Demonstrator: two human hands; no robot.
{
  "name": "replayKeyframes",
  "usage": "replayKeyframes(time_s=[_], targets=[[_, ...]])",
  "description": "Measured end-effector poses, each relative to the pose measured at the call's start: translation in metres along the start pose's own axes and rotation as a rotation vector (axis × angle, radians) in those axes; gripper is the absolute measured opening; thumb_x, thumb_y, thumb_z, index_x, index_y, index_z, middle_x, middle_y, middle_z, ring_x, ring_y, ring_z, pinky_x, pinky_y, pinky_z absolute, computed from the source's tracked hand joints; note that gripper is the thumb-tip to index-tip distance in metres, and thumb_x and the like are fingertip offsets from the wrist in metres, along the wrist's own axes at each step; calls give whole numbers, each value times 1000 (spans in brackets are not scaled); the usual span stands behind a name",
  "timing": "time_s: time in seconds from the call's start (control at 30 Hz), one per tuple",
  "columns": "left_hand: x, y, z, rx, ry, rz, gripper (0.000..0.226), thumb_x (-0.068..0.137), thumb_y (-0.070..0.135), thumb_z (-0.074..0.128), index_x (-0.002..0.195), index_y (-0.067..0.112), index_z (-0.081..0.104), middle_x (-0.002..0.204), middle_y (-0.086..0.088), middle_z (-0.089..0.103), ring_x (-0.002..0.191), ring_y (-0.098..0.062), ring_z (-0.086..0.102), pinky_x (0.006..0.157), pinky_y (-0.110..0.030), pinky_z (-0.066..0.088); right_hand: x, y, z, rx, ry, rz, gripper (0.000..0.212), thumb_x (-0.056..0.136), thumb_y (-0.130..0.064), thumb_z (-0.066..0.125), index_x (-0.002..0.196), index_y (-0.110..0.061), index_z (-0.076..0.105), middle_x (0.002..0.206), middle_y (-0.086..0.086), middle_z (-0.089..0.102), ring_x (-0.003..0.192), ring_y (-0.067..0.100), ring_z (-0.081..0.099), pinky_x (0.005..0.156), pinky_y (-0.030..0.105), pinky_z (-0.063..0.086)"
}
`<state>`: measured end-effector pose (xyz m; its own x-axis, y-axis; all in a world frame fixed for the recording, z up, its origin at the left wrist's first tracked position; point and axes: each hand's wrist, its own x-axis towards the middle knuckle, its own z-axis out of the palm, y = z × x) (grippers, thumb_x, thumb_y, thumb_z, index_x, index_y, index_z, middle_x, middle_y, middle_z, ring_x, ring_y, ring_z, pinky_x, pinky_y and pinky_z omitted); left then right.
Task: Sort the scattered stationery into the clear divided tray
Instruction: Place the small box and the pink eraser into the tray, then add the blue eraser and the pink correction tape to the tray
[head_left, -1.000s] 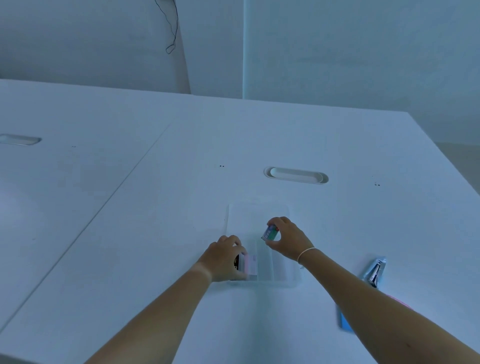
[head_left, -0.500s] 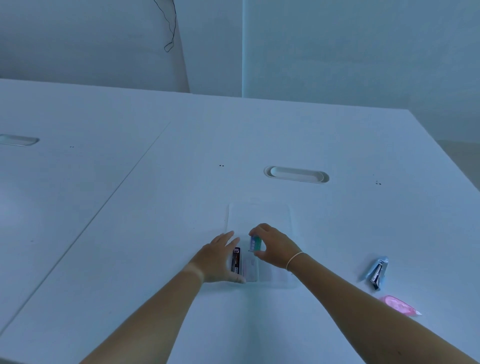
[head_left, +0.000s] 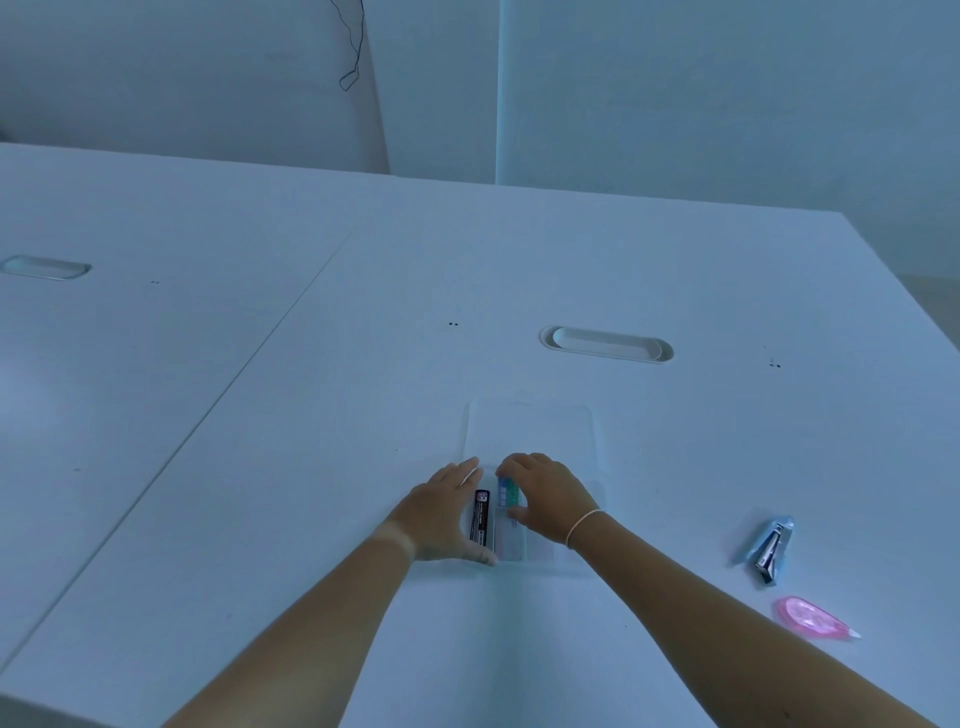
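Note:
The clear divided tray (head_left: 530, 426) lies on the white table in front of me. A black pencil-lead case (head_left: 481, 517) lies in its near left compartment. My left hand (head_left: 441, 512) rests flat and open against the tray's left side, fingers apart. My right hand (head_left: 545, 496) pinches a small blue-green item (head_left: 508, 492) low over the compartment just right of the black case. A pale flat item (head_left: 511, 540) lies in that compartment nearer to me. A light-blue stapler (head_left: 770, 548) and a pink correction tape (head_left: 810, 617) lie on the table to the right.
An oval cable grommet (head_left: 606, 345) sits in the table beyond the tray, another grommet (head_left: 45, 267) at far left. A seam runs diagonally between two tabletops on the left. The table's right edge slants down at the far right.
My right hand moved left and down with the blue-green item into the tray. My left hand let go of the pink-white item and opened flat beside the tray.

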<state>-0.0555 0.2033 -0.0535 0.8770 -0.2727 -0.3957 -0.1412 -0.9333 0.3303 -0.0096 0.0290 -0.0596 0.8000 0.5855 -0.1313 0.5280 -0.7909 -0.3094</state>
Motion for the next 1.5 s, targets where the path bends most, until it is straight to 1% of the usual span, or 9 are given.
replayKeyframes(time_s=[0.13,0.4,0.57,0.77,1.03,1.17,1.27,1.37,1.5], targets=[[0,0,-1,14,-8,-2,118,66,68,66,152,16,5,162,5,-4,150,-16,-1,123,-39,15,-2,0,-1,12,-8,0,44,83,-21,61,124,-17,48,137,2,49,126,23,44,106,35,37],[1,10,-9,34,-2,6,115,67,66,67,151,17,5,162,4,-2,150,-18,1,122,-42,17,-14,8,-14,72,43,59,44,85,-25,59,127,-17,47,138,1,48,126,20,44,107,35,39],[8,29,-14,24,21,48,110,70,61,68,151,20,5,162,6,-1,150,-17,1,121,-42,17,-29,24,-29,89,97,135,44,85,-26,60,126,-18,48,138,0,48,126,20,45,106,35,40],[24,65,-14,53,0,144,105,73,61,65,151,22,7,162,6,0,150,-16,0,122,-39,15,-65,52,-41,134,164,286,42,85,-26,60,125,-18,49,136,-1,49,125,21,46,103,34,40],[43,124,4,50,-22,291,94,76,57,65,150,23,18,161,6,12,149,-15,7,121,-35,17,-137,96,-43,180,216,516,39,86,-26,58,124,-18,51,136,2,51,124,22,48,103,36,42],[47,153,14,56,-50,363,91,77,56,64,150,23,21,160,5,16,149,-14,9,121,-34,16,-173,112,-43,193,252,632,37,86,-24,58,121,-17,53,134,1,52,117,23,52,96,35,45],[45,174,24,29,-62,409,88,78,54,64,149,23,23,159,5,20,148,-12,12,120,-31,17,-198,122,-38,198,276,707,33,86,-21,57,119,-16,55,132,3,54,115,26,52,94,34,44],[40,192,34,31,-81,459,85,78,52,65,148,21,27,155,3,29,144,-14,21,117,-30,23,-219,129,-30,188,251,758,33,86,-22,55,118,-16,55,131,4,54,115,26,51,95,34,43],[37,210,50,81,-137,486,85,76,52,67,146,20,30,146,0,40,135,-18,35,111,-31,33,-237,134,-19,202,234,821,30,88,-25,53,117,-16,56,127,5,57,112,25,53,92,32,43]])
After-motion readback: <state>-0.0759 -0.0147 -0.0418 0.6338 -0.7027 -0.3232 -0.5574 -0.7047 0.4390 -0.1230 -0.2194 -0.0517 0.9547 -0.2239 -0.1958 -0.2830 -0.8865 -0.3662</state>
